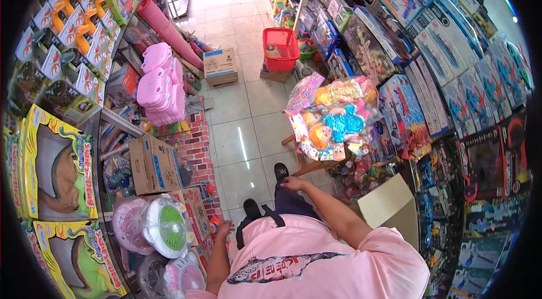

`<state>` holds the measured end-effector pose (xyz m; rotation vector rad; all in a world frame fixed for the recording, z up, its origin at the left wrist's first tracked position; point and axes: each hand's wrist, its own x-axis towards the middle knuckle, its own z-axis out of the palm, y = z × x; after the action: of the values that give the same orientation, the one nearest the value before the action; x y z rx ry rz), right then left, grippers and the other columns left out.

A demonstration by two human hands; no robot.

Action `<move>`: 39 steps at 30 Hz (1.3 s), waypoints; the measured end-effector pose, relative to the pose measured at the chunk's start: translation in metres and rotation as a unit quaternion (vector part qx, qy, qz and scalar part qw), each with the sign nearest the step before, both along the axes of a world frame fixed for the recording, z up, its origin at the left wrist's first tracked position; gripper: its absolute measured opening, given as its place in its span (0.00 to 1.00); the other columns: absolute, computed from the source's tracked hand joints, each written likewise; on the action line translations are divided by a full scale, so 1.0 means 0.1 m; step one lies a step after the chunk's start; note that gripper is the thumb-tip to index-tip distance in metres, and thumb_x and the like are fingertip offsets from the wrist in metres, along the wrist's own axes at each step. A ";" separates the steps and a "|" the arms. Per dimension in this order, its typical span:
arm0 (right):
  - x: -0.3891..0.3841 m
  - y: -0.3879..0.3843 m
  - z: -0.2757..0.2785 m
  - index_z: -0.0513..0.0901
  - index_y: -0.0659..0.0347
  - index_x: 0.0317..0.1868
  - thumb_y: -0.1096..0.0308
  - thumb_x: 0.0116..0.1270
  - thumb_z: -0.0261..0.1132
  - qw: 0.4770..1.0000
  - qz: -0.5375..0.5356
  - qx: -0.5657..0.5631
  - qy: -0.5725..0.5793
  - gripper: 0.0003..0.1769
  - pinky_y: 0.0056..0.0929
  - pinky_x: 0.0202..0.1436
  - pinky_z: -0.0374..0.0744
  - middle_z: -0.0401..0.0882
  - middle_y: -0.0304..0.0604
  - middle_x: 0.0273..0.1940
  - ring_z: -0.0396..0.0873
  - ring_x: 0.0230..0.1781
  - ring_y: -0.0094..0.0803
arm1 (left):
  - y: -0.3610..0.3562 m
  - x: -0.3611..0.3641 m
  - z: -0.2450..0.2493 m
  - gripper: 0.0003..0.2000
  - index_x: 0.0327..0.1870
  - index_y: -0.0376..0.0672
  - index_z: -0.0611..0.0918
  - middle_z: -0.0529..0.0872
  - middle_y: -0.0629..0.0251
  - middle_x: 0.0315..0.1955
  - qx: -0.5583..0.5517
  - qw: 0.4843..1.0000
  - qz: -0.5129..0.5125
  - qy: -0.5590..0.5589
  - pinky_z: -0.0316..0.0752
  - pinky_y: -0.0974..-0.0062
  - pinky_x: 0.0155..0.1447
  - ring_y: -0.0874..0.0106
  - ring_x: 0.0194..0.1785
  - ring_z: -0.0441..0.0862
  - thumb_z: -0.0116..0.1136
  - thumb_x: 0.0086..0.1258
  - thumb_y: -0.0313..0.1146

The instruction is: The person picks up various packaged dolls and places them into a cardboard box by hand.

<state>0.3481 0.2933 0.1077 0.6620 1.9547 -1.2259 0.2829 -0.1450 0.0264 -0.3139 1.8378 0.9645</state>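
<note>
My left hand (pixel 224 229) hangs low beside my body with its fingers loosely apart and nothing seen in it. A small orange and blue toy (pixel 214 224) is close to that hand. In front of my legs is my right hand (pixel 293 184), fingers relaxed and loosely stretched, with nothing visible in it. Beyond it, a pile of dolls in clear plastic bags (pixel 336 121) rests on a wooden stool (pixel 309 167). Plastic-wrapped fans, one with a green front (pixel 171 227), stand to the left of my left hand.
A tiled aisle (pixel 243 135) leads to the doorway. Along it stand a red basket (pixel 280 50), a cardboard box (pixel 220 66) and pink cases (pixel 162 93). An open carton (pixel 387 202) is at my right. Shelves of boxed toys (pixel 59 166) line both sides.
</note>
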 end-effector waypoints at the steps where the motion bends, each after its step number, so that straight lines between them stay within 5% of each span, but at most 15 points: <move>1: -0.22 0.04 0.23 0.79 0.64 0.58 0.49 0.70 0.61 0.997 0.051 -0.040 0.040 0.28 0.39 0.49 0.80 0.84 0.44 0.46 0.83 0.44 0.38 | 0.19 -0.10 0.03 0.16 0.50 0.40 0.82 0.87 0.63 0.35 0.019 0.999 0.004 0.034 0.76 0.73 0.33 0.71 0.31 0.83 0.53 0.73 0.42; 2: -0.41 0.08 0.49 0.77 0.63 0.60 0.50 0.71 0.60 0.988 0.102 -0.080 0.079 0.27 0.36 0.49 0.80 0.83 0.41 0.48 0.82 0.45 0.34 | 0.35 -0.21 -0.02 0.16 0.50 0.38 0.81 0.87 0.61 0.36 0.056 0.996 0.025 0.069 0.75 0.74 0.32 0.71 0.31 0.85 0.54 0.73 0.41; 4: -0.71 0.16 1.12 0.79 0.60 0.55 0.51 0.72 0.59 0.973 -0.001 -0.220 0.076 0.22 0.31 0.44 0.79 0.85 0.42 0.40 0.82 0.46 0.29 | 0.75 -0.44 0.04 0.15 0.50 0.38 0.81 0.88 0.60 0.37 0.106 0.984 0.070 0.125 0.75 0.74 0.31 0.72 0.31 0.85 0.54 0.75 0.41; 9: -1.11 0.94 2.64 0.80 0.62 0.49 0.55 0.71 0.62 0.925 -0.115 -0.199 0.302 0.18 0.23 0.32 0.76 0.83 0.38 0.33 0.82 0.31 0.24 | 2.21 -1.11 1.11 0.15 0.52 0.39 0.81 0.87 0.60 0.41 0.188 0.951 0.082 0.233 0.76 0.77 0.44 0.73 0.40 0.84 0.53 0.77 0.41; 12: -1.08 1.49 2.78 0.78 0.62 0.31 0.60 0.67 0.68 0.866 -0.292 -0.196 0.355 0.14 0.19 0.23 0.65 0.71 0.31 0.20 0.71 0.21 0.18 | 3.03 -1.43 1.66 0.16 0.54 0.38 0.80 0.86 0.61 0.43 0.252 0.922 0.044 0.291 0.76 0.76 0.49 0.72 0.44 0.83 0.55 0.76 0.42; 15: -1.17 1.91 2.42 0.78 0.62 0.40 0.60 0.64 0.71 0.812 -0.375 -0.141 0.424 0.15 0.20 0.27 0.71 0.74 0.35 0.27 0.73 0.25 0.21 | 3.74 -1.58 2.14 0.17 0.55 0.38 0.80 0.84 0.63 0.46 0.281 0.890 -0.024 0.359 0.76 0.73 0.51 0.71 0.49 0.81 0.59 0.73 0.41; 17: -1.24 2.04 2.31 0.74 0.64 0.51 0.58 0.61 0.74 0.743 -0.338 0.100 0.569 0.26 0.25 0.37 0.78 0.75 0.43 0.41 0.76 0.36 0.27 | 4.18 -1.55 2.56 0.17 0.55 0.39 0.80 0.83 0.62 0.48 0.280 0.875 -0.049 0.393 0.75 0.72 0.52 0.70 0.51 0.80 0.61 0.71 0.39; 20: -1.25 2.11 2.24 0.68 0.66 0.58 0.57 0.58 0.76 0.818 -0.285 0.006 0.500 0.36 0.31 0.49 0.79 0.72 0.50 0.51 0.76 0.47 0.36 | 4.58 -1.55 2.76 0.18 0.57 0.39 0.79 0.81 0.59 0.51 0.272 0.846 -0.116 0.444 0.75 0.71 0.53 0.68 0.54 0.79 0.64 0.68 0.34; 24: -1.27 2.23 1.86 0.72 0.67 0.54 0.59 0.55 0.76 0.839 -0.170 0.157 0.492 0.32 0.36 0.53 0.75 0.71 0.49 0.46 0.74 0.49 0.41 | 4.82 -1.59 2.73 0.21 0.61 0.38 0.76 0.77 0.54 0.56 0.229 0.866 -0.194 0.400 0.75 0.72 0.54 0.65 0.58 0.78 0.63 0.67 0.27; 25: -1.25 2.24 1.88 0.73 0.66 0.51 0.61 0.55 0.75 0.834 -0.204 0.109 0.501 0.28 0.36 0.53 0.74 0.69 0.47 0.44 0.73 0.48 0.40 | 4.84 -1.60 2.72 0.21 0.61 0.38 0.76 0.77 0.54 0.56 0.222 0.867 -0.196 0.400 0.75 0.72 0.54 0.65 0.58 0.78 0.63 0.67 0.27; 27: -1.25 2.32 1.93 0.74 0.66 0.50 0.62 0.56 0.75 0.845 -0.212 0.038 0.489 0.27 0.35 0.54 0.73 0.68 0.47 0.44 0.73 0.48 0.40 | 4.93 -1.59 2.86 0.17 0.57 0.35 0.76 0.81 0.58 0.52 0.234 0.722 -0.167 0.629 0.74 0.73 0.54 0.66 0.54 0.80 0.62 0.68 0.26; 30: -1.20 2.49 2.01 0.74 0.65 0.54 0.63 0.55 0.75 0.850 -0.215 -0.039 0.479 0.29 0.34 0.61 0.70 0.67 0.47 0.49 0.70 0.56 0.42 | 4.95 -1.62 3.04 0.13 0.49 0.33 0.78 0.84 0.62 0.44 0.353 0.822 -0.056 0.442 0.76 0.72 0.52 0.69 0.49 0.82 0.62 0.70 0.30; 33: -1.21 2.56 2.44 0.70 0.59 0.67 0.61 0.51 0.78 0.827 -0.142 0.054 0.542 0.43 0.41 0.74 0.59 0.65 0.50 0.63 0.60 0.71 0.47 | 4.85 -1.66 3.37 0.11 0.49 0.36 0.79 0.84 0.65 0.43 0.361 0.876 -0.016 0.318 0.78 0.74 0.51 0.74 0.48 0.82 0.60 0.73 0.34; 38: -1.33 2.61 2.55 0.60 0.56 0.75 0.57 0.43 0.83 0.838 -0.099 0.081 0.530 0.60 0.43 0.74 0.61 0.62 0.54 0.71 0.62 0.72 0.46 | 4.85 -1.77 3.86 0.14 0.54 0.41 0.75 0.84 0.67 0.45 0.495 0.834 0.119 0.210 0.79 0.75 0.51 0.76 0.50 0.82 0.58 0.75 0.36; 39: -1.37 2.56 2.55 0.59 0.57 0.75 0.57 0.43 0.83 0.836 -0.134 -0.008 0.532 0.60 0.41 0.74 0.61 0.63 0.53 0.71 0.63 0.71 0.43 | 4.86 -1.79 4.03 0.17 0.59 0.42 0.72 0.83 0.68 0.47 0.524 0.822 0.138 0.179 0.79 0.74 0.52 0.76 0.51 0.82 0.57 0.75 0.37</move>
<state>0.2113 0.5496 0.3630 0.2128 2.7748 -2.0707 0.1039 0.3410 0.4293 0.3232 1.2994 2.1823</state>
